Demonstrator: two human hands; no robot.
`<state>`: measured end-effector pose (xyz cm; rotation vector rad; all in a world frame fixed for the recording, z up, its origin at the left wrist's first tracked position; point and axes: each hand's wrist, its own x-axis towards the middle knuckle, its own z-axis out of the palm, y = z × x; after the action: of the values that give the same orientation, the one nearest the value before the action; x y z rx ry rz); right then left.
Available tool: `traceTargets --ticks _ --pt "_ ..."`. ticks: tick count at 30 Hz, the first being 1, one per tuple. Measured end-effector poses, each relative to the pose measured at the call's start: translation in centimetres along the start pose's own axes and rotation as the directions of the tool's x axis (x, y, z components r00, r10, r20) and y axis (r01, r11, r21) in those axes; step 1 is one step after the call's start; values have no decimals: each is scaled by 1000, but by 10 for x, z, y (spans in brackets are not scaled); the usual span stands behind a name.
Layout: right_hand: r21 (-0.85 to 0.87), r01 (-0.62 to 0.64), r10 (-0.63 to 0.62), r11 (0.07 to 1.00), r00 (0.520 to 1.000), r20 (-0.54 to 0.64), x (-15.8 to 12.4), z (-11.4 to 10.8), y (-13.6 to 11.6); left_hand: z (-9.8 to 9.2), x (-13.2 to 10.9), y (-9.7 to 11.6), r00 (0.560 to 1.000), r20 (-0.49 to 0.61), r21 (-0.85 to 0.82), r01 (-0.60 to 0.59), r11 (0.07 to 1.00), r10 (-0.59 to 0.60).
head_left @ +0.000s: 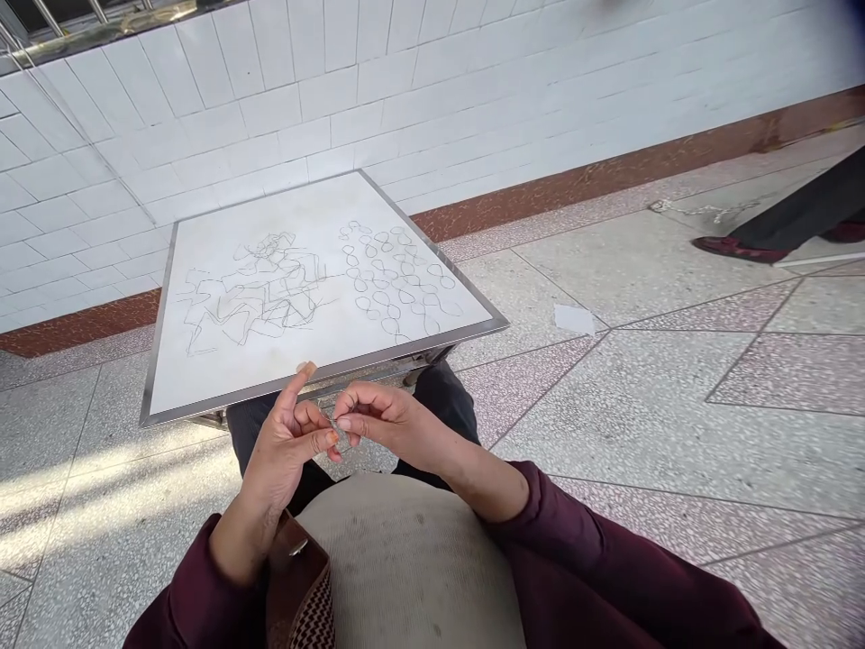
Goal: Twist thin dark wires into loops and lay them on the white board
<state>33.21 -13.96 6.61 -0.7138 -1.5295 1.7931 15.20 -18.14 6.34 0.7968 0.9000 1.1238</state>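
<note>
My left hand (287,446) and my right hand (398,424) meet above my lap, just off the near edge of a small table. Both pinch a thin wire (333,418), partly hidden by the fingertips; its exact shape is too fine to make out. The left index finger points up towards the table edge. On the white tabletop (223,388), a loose tangle of bent wire pieces (270,293) lies to the left. Several wires twisted into rounded loops (398,275) are laid out in rows on the right.
A metal trim (378,359) edges the table, which stands near a white tiled wall (459,99). A brown bag (287,577) hangs at my left side. White paper (574,319) lies on the floor; another person's leg (804,203) shows at right.
</note>
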Motion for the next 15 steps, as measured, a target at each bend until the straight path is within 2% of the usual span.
traceTargets --ticks 9,15 --pt "-50 -50 51 997 998 28 -1 1 -4 1 -2 2 1000 -6 18 27 999 -27" --pt "-106 -48 53 993 998 41 -1 1 -6 2 -3 -1 1000 -28 61 -4 998 6"
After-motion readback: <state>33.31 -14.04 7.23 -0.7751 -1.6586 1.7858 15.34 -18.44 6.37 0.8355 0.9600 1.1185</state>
